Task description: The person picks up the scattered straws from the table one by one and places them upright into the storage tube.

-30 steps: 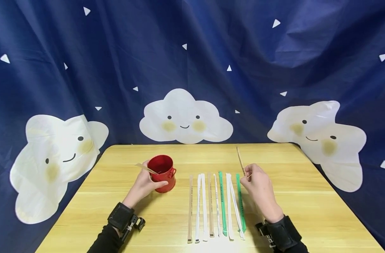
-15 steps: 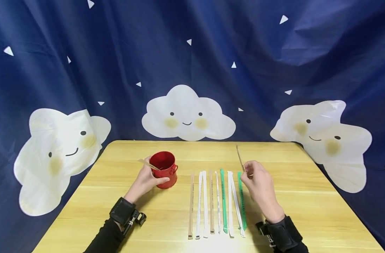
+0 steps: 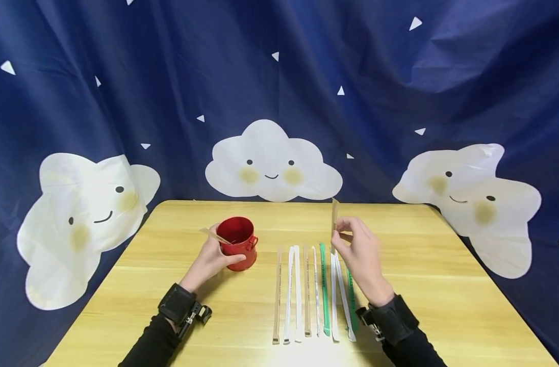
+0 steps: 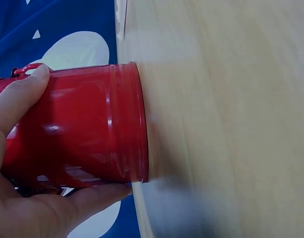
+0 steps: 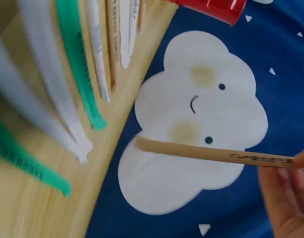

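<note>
My left hand [image 3: 210, 260] grips a small red metal bucket [image 3: 245, 250] from its left side, the thumb across its front. The bucket stands upright on the table. A brown paper-wrapped straw [image 3: 217, 236] leans out over its rim. In the left wrist view, fingers and thumb wrap the bucket's red wall [image 4: 87, 124]. My right hand [image 3: 359, 250] pinches another brown paper-wrapped straw [image 3: 334, 219], held nearly upright above the far ends of the row. Printing shows on this straw [image 5: 206, 151] in the right wrist view; the hand [image 5: 285, 198] is partly cut off there.
Between the hands lies a row of wrapped straws: brown [image 3: 277, 295], white [image 3: 298, 295], and green [image 3: 325, 290]. Another green straw [image 3: 351, 290] lies at its right end, partly behind the right wrist. A blue cloud-print curtain [image 3: 279, 92] hangs behind the wooden table [image 3: 445, 280].
My right hand has moved left and slightly up, carrying the brown straw, which now stands more upright. My left hand keeps its hold on the bucket. The head view has shifted slightly.
</note>
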Demonstrator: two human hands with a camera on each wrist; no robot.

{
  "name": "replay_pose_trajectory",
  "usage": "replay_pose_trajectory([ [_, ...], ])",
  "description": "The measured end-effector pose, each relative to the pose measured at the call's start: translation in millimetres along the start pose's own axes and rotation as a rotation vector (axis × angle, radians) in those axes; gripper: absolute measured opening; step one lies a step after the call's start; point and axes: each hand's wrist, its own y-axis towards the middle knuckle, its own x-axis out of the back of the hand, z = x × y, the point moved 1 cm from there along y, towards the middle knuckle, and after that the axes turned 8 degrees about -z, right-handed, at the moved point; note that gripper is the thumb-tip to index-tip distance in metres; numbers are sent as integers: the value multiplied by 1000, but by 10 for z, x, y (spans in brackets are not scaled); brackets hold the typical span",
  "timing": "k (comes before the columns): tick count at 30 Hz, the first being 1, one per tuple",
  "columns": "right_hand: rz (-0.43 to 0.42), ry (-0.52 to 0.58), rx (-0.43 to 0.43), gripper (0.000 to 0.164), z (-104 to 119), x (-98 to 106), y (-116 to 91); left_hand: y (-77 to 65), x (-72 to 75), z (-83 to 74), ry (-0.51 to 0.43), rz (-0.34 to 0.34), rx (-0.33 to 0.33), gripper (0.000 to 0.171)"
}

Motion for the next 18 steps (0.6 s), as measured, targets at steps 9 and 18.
replay_pose_trajectory([
  [9,-96,269,56,28,134,-612,46,6,-1,-5,-45,8,-28,97],
  [18,-172,329,184,26,436,-1070,163,1,7,-29,-2,7,-9,95],
])
